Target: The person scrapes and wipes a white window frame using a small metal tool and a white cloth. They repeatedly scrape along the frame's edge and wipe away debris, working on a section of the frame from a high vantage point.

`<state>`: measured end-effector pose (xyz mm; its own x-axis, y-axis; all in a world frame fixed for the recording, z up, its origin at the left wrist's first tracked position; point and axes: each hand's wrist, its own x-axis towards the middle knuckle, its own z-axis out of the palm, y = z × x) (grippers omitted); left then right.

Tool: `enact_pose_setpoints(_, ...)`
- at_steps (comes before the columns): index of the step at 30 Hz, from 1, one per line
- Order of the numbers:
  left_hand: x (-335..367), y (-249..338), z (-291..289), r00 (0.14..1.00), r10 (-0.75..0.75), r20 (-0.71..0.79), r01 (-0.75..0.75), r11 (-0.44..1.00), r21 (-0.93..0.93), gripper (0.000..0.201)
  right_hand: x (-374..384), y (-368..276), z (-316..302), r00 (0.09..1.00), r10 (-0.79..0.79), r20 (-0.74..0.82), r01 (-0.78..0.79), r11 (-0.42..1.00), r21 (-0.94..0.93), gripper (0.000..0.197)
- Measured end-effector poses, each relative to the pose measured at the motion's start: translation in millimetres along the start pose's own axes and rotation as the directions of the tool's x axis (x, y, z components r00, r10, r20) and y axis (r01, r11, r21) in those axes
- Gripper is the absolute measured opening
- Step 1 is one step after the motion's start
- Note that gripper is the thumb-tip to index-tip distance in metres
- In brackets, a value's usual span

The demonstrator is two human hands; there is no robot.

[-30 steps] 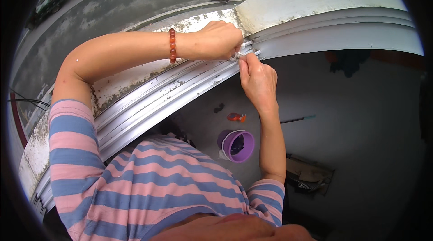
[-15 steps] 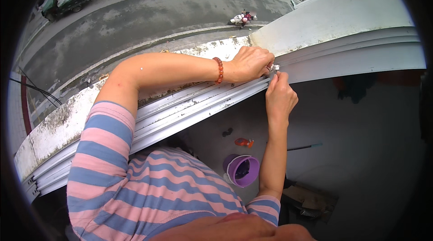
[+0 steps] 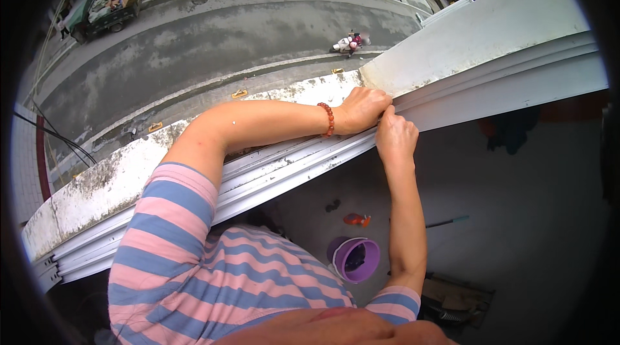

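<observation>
My left hand, with a reddish bead bracelet at its wrist, reaches across the white metal window frame to its inner corner. Its fingers are curled closed. Against it, from the room side, my right hand is closed too, knuckles up, thumb and fingers pinched at the edge of the frame's tracks. The two hands touch at the fingertips. Whatever they pinch is hidden behind the fingers.
A weathered white ledge runs outside the frame, high above a street with a scooter and a loaded truck. Inside, below me, a purple bucket, an orange bottle and a thin stick are on the floor.
Both hands have drawn together and dipped slightly at the corner. The crumpled whitish bit that showed between them is now covered. My view has shifted a little.
</observation>
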<state>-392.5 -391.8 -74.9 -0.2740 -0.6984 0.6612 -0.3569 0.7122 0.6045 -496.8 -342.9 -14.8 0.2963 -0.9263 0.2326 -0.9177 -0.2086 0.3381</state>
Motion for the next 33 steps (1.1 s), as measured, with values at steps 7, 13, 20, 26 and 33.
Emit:
enact_pose_setpoints(7, 8.7, 6.9, 1.2, 0.985, -0.164, 0.056, 0.156, 0.979, 0.129, 0.009, 8.1, 0.9, -5.6, 0.996, -0.026, 0.085, 0.023, 0.999, 0.040, 0.008)
enact_pose_setpoints(13, 13.9, 14.3, -8.0, 0.957, -0.263, 0.118, 0.239, 0.953, 0.183, 0.005, 17.0, 12.4, -13.4, 0.974, -0.047, 0.219, -0.004, 0.973, 0.229, 0.014)
enact_pose_setpoints(20, -12.6, 45.1, -58.3, 0.972, -0.097, 0.216, 0.091, 0.995, 0.038, 0.016, -37.6, 8.3, -55.9, 0.996, -0.089, 0.026, 0.077, 0.947, 0.311, 0.015)
enact_pose_setpoints(26, -20.5, 37.4, -83.2, 0.922, -0.106, 0.372, 0.092, 0.994, 0.055, 0.011, -74.8, 29.2, -66.3, 0.996, 0.049, -0.069, -0.011, 0.880, 0.475, 0.011)
enact_pose_setpoints(33, -22.0, 34.9, -94.9, 0.899, -0.096, 0.427, 0.010, 0.980, 0.200, 0.007, -89.0, 24.7, -39.3, 0.972, 0.221, -0.081, -0.090, 0.668, 0.739, 0.014)
